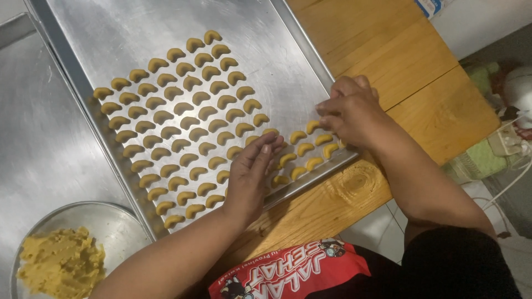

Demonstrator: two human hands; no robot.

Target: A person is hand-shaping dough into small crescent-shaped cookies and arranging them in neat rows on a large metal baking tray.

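From the head camera, a large metal baking tray (266, 66) lies on a wooden tabletop (421, 94), with its near edge overhanging slightly. Rows of small crescent-shaped dough pieces (183, 124) cover the tray's near half, set close together but mostly apart from one another.

The left hand (252, 171) lies flat over the near rows, fingers extended and held together, resting on or just above several crescents; it grips nothing. The right hand (352, 111) is curled at the tray's right edge, its fingertips drawn together just beside the newest crescents (310, 147). Whether it pinches a piece cannot be told, since the fingers hide that spot.

The pieces look soft, light and easily dented, so each one probably wants a gentle hold at its thick middle, between fingertips, not at its thin tips, which would likely bend or smear. The dough may also be a little greasy and stick to skin.

At the lower left, a round metal bowl (119, 221) holds a lump of the same yellow dough (61, 263), standing on a steel surface (39, 138) beside the tray.
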